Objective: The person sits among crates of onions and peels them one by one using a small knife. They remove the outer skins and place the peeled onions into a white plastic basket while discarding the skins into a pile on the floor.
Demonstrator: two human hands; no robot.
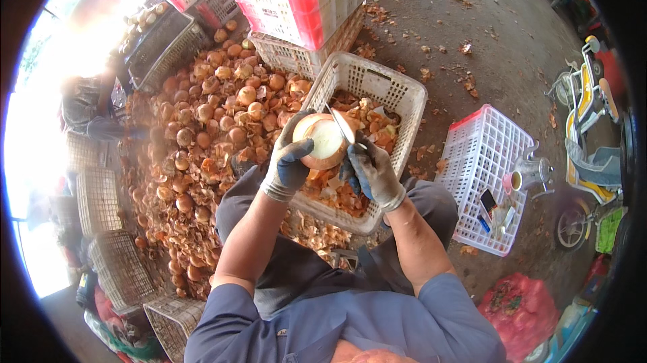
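Gloved in grey and blue, my left hand [290, 160] grips a large onion [325, 139] whose pale flesh shows where it is cut. My right hand [373, 167], in a matching glove, is closed round a knife, mostly hidden in the fingers. The blade [342, 123] lies against the onion's right side. Both hands are above a whitish plastic crate [412, 91] between my knees, which holds onion skins and scraps [349, 201]. A big heap of unpeeled onions [204, 112] spreads over the floor at the left.
Stacked crates, the top one [313, 14] holding peeled onions, stand ahead. At the right, an upturned white crate [475, 161] bears a metal kettle [533, 172], a cup and a phone. A red mesh sack [520, 312] lies lower right. Another person [83, 105] is at the far left.
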